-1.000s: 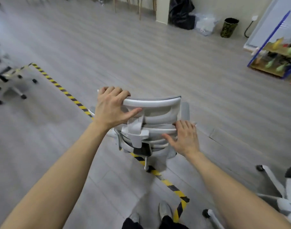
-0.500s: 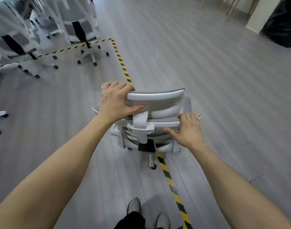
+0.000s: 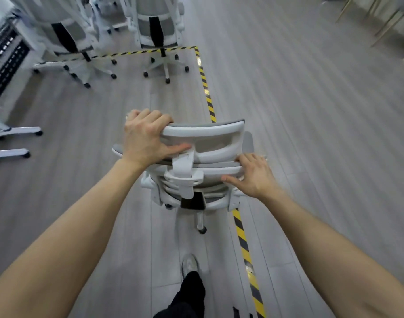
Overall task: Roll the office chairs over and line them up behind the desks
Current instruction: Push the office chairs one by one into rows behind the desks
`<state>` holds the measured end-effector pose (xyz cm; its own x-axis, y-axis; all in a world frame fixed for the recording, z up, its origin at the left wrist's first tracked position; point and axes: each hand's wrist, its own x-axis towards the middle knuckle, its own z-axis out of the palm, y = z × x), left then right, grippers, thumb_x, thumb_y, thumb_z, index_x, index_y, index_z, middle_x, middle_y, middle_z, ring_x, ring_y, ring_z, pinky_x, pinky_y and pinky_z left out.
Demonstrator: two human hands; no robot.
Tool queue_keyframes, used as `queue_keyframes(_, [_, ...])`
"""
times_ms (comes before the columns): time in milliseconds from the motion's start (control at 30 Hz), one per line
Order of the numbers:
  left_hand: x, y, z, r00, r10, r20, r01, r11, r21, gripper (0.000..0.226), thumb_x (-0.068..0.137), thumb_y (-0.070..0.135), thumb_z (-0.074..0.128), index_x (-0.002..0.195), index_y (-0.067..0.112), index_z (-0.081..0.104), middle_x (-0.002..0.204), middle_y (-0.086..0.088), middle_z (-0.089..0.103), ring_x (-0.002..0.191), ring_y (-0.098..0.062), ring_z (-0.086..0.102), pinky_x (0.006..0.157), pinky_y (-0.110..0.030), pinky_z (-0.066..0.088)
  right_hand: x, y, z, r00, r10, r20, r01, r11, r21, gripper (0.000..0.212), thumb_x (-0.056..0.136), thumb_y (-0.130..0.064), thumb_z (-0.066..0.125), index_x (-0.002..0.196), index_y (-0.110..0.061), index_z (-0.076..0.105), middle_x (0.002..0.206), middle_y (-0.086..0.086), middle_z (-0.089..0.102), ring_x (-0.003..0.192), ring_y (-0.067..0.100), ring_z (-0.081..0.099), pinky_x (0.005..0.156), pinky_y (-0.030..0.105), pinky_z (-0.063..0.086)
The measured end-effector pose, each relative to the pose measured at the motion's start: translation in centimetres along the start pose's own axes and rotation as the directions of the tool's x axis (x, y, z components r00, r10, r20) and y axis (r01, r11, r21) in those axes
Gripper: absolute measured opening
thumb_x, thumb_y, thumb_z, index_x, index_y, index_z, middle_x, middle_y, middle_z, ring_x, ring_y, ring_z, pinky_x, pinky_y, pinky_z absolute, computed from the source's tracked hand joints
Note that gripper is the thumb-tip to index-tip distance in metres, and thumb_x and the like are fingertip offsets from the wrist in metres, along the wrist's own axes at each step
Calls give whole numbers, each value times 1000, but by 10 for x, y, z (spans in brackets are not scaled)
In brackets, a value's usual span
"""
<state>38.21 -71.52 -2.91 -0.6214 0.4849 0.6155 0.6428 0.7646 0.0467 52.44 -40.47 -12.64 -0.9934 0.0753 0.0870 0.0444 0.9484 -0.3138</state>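
Mid-floor, astride the yellow-black floor tape (image 3: 240,235): white office chair (image 3: 203,143), seen from behind, castors down. Left hand (image 3: 146,136) wraps the headrest's top left corner, fingers curled over the rim, thumb on the back face. Right hand (image 3: 254,174) lies lower on the backrest's top rail, fingers hooked over it, thumb spread beneath.

Judgement: mid-roll towards the parked chairs (image 3: 159,31) beyond the tape corner. The high grip on one side may tip or yaw the chair; push low and level through the right hand and steer with the left.

Room: open grey floor to the right and straight ahead. Left is tighter: castor legs (image 3: 17,131) jut in from the left edge, and chair bases near the tape corner are spread wide. Desk (image 3: 3,31) only partly seen, upper left. Aim for the gap right of the nearest parked chair, slowing before the castors meet.
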Motion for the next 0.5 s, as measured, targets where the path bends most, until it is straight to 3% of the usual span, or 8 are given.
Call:
queue_keyframes(167, [19,-81,5,998,-42,45,39,998,57,72,80,94,66,93,23,68,88,3,65,85,-25,61,87,-46,45,82,-47,27,998,-53,27,54,998,-16,77,85,-95,48,114,-24,57,113,-3,60,112,23,53,103,42,45])
queue_keyframes(300, [41,-139,-1,976,-93,195,71,991,118,69,83,90,63,110,27,66,103,5,68,98,-24,63,97,-47,44,153,-73,36,970,-210,122,214,977,-21,97,88,-98,21,132,-19,58,127,3,64,123,28,57,113,45,43])
queue_keyframes(400, [50,-167,7,983,-84,166,67,992,107,61,85,73,72,125,28,65,110,4,68,104,-26,63,102,-47,45,202,-94,53,965,-239,104,244,969,-34,81,93,-87,34,132,-21,58,128,2,64,125,28,57,114,46,40])
queue_keyframes(500, [60,-193,26,980,-152,125,134,980,146,60,80,70,75,128,34,67,110,8,65,104,-24,59,100,-46,43,247,-114,73,955,-284,81,290,955,-67,63,98,-78,46,126,-23,56,121,-1,63,117,26,57,108,45,42])
